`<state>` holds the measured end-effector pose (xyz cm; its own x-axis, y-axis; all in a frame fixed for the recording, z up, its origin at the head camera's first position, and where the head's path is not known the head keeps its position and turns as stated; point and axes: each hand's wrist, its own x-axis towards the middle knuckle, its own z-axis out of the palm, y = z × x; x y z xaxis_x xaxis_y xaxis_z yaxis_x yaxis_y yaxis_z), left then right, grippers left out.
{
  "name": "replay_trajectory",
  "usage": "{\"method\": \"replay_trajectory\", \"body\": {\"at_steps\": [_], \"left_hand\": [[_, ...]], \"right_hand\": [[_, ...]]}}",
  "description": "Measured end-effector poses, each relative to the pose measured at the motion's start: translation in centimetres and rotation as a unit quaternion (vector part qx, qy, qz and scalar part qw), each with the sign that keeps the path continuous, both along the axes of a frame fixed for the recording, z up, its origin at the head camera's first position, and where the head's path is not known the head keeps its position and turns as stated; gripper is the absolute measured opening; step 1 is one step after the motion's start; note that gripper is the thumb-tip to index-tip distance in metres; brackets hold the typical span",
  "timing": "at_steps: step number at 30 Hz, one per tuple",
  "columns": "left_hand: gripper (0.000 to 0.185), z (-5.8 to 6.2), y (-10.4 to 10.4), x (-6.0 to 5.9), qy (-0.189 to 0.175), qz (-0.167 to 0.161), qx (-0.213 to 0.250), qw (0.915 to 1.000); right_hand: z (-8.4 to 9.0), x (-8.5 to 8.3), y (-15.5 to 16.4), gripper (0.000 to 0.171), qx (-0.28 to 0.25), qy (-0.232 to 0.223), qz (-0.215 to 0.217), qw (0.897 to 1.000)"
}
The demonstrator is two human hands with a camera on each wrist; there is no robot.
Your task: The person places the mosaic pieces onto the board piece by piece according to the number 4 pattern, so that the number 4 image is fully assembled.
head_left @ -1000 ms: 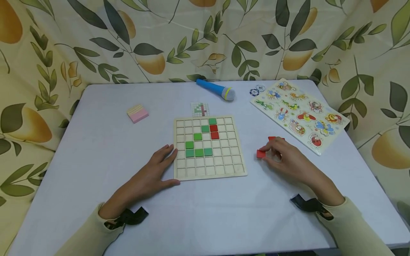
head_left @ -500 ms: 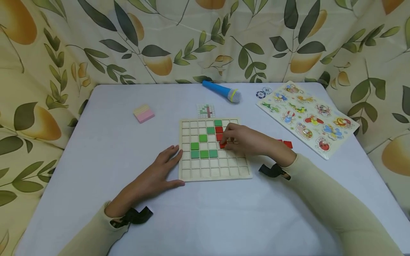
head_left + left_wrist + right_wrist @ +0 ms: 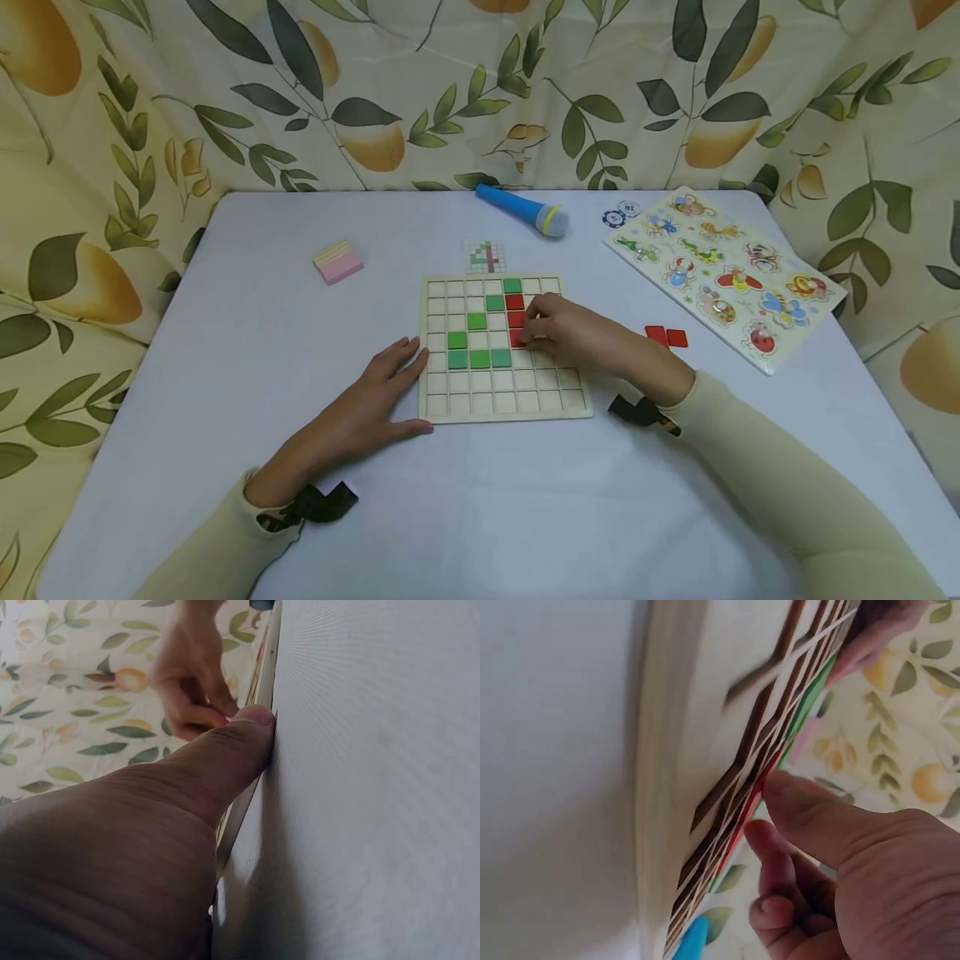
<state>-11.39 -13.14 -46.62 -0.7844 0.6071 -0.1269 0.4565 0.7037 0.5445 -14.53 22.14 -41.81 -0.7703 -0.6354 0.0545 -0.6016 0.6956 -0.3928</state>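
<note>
A wooden grid board (image 3: 506,407) lies mid-table, with several green tiles (image 3: 476,321) and a column of three red tiles (image 3: 513,302) in its cells. My right hand (image 3: 577,337) is over the board, thumb and curled index finger at the lowest red tile (image 3: 517,337). In the right wrist view, the thumb (image 3: 817,817) is against that red tile (image 3: 769,769), with the index fingertip close beside it. My left hand (image 3: 363,408) rests at the board's left edge, fingers spread; its thumb (image 3: 240,735) touches the near corner in the left wrist view.
Two loose red tiles (image 3: 666,337) lie right of the board. Behind it are a small pattern card (image 3: 484,257) and a blue toy microphone (image 3: 521,208). An insect puzzle board (image 3: 727,275), round chips (image 3: 621,213) and a pink-and-yellow sticky-note pad (image 3: 338,262) also lie on the table.
My right hand has brought a red tile from the right side leftward onto the board, below the other two red tiles, where it now lies flatter. My left hand stays at the board's edge.
</note>
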Motion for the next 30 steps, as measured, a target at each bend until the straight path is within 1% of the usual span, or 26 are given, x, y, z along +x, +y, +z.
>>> {"method": "replay_trajectory", "body": {"at_steps": [1, 3, 5, 6, 8, 9, 11, 14, 15, 16, 17, 18, 21, 22, 23, 27, 30], "left_hand": [[0.106, 0.0, 0.1, 0.0, 0.000, -0.002, 0.001, 1.0000], [0.106, -0.1, 0.2, 0.1, 0.000, -0.005, 0.002, 1.0000], [0.107, -0.1, 0.3, 0.1, 0.002, -0.008, 0.002, 1.0000], [0.107, -0.1, 0.3, 0.1, 0.002, -0.010, 0.003, 0.9999], [0.107, -0.1, 0.3, 0.1, 0.005, -0.011, 0.003, 0.9999], [0.107, -0.1, 0.2, 0.1, 0.005, -0.012, 0.003, 0.9999], [0.107, -0.1, 0.1, 0.1, 0.005, -0.011, 0.003, 0.9999], [0.106, -0.1, 0.0, 0.0, 0.003, -0.008, 0.001, 1.0000], [0.106, -0.1, 0.0, 0.0, 0.003, -0.008, 0.000, 1.0000], [0.106, -0.1, -0.1, 0.0, 0.002, -0.007, -0.001, 1.0000], [0.107, -0.1, -0.1, 0.0, 0.002, -0.007, -0.001, 1.0000], [0.107, -0.1, -0.1, 0.0, 0.002, -0.007, 0.000, 1.0000], [0.107, 0.0, -0.2, -0.1, 0.002, -0.010, 0.003, 0.9999], [0.107, 0.0, -0.2, -0.1, 0.003, -0.010, 0.005, 0.9999], [0.106, 0.1, -0.2, -0.1, 0.003, -0.010, 0.007, 0.9999], [0.105, 0.3, -0.3, -0.1, 0.003, -0.009, 0.008, 0.9999], [0.105, 0.3, -0.1, 0.0, -0.001, -0.008, 0.007, 0.9999]], "right_hand": [[0.2, 0.6, 0.5, 0.015, -0.008, 0.004, -0.010, 1.000], [0.8, 1.9, 1.9, 0.019, -0.029, 0.012, -0.050, 0.998], [1.5, 3.7, 3.9, 0.022, -0.060, 0.023, -0.108, 0.992], [1.9, 4.6, 5.1, 0.024, -0.081, 0.032, -0.140, 0.986], [2.2, 6.5, 7.7, 0.027, -0.116, 0.048, -0.206, 0.971], [2.2, 7.5, 9.1, 0.028, -0.134, 0.053, -0.238, 0.961], [1.9, 9.2, 11.5, 0.027, -0.167, 0.056, -0.302, 0.937], [0.9, 11.1, 14.4, 0.025, -0.188, 0.031, -0.387, 0.902], [0.5, 11.6, 15.1, 0.026, -0.187, 0.016, -0.408, 0.894], [0.1, 12.0, 15.7, 0.027, -0.177, 0.002, -0.419, 0.891], [-0.3, 12.3, 16.1, 0.028, -0.160, -0.015, -0.424, 0.891], [-0.6, 12.5, 16.5, 0.029, -0.142, -0.032, -0.424, 0.894], [-1.4, 12.9, 17.1, 0.029, -0.096, -0.073, -0.397, 0.910], [-1.6, 12.9, 17.2, 0.029, -0.084, -0.079, -0.385, 0.916], [-1.8, 12.9, 17.2, 0.029, -0.079, -0.085, -0.376, 0.919], [-2.7, 12.8, 17.3, 0.034, -0.078, -0.081, -0.347, 0.931], [-3.0, 13.1, 17.4, 0.034, -0.074, -0.068, -0.339, 0.935]]}}
